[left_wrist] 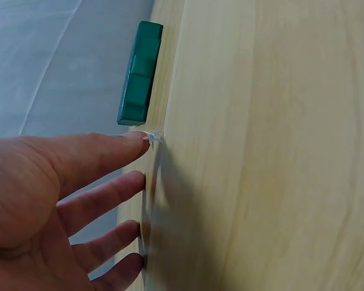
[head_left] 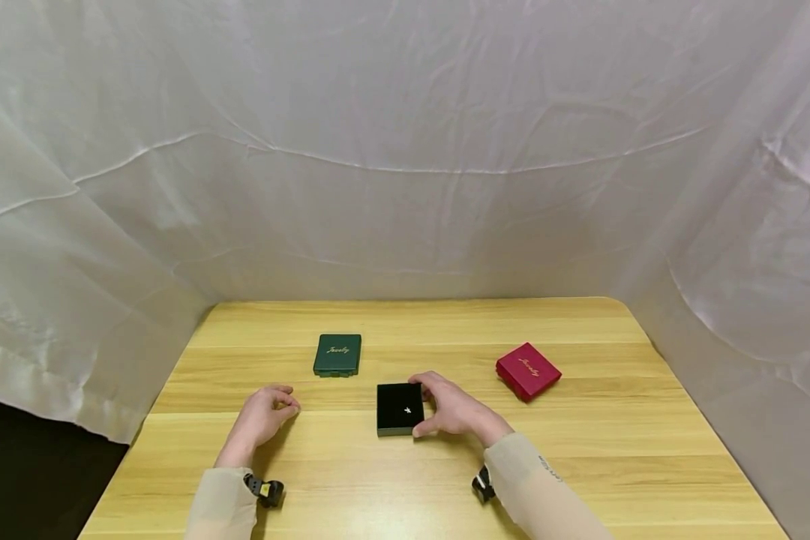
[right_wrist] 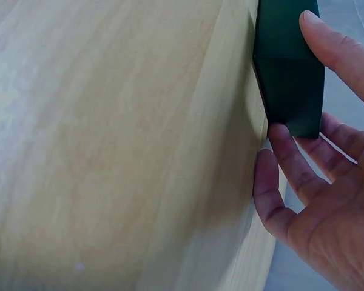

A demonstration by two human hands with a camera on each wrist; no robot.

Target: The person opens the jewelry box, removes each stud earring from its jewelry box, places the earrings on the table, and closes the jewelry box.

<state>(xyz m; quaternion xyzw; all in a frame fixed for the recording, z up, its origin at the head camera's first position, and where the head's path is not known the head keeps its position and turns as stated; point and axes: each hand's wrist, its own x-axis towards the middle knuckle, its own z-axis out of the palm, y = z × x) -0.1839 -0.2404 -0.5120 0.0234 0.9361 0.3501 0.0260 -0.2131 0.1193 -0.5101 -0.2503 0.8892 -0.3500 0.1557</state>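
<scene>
My left hand (head_left: 262,414) is low over the table on the left. In the left wrist view it pinches a small, shiny star-shaped stud (left_wrist: 153,137) at the thumb tip, with the other fingers spread below. Near the middle sits a lidless dark green jewelry box (head_left: 394,432) with a black lining, and a silver star stud (head_left: 407,410) lies on that lining. My right hand (head_left: 454,409) holds this box by its right side, thumb at the near corner and fingers round the far one. The right wrist view shows the box's green outer walls (right_wrist: 291,91) between thumb and fingers.
Behind the left hand lies a green jewelry box (head_left: 337,352) with gold lettering. A red jewelry box (head_left: 529,370) sits angled on the right. The wooden table (head_left: 580,480) meets hanging pale cloth (head_left: 405,225) at the back and sides.
</scene>
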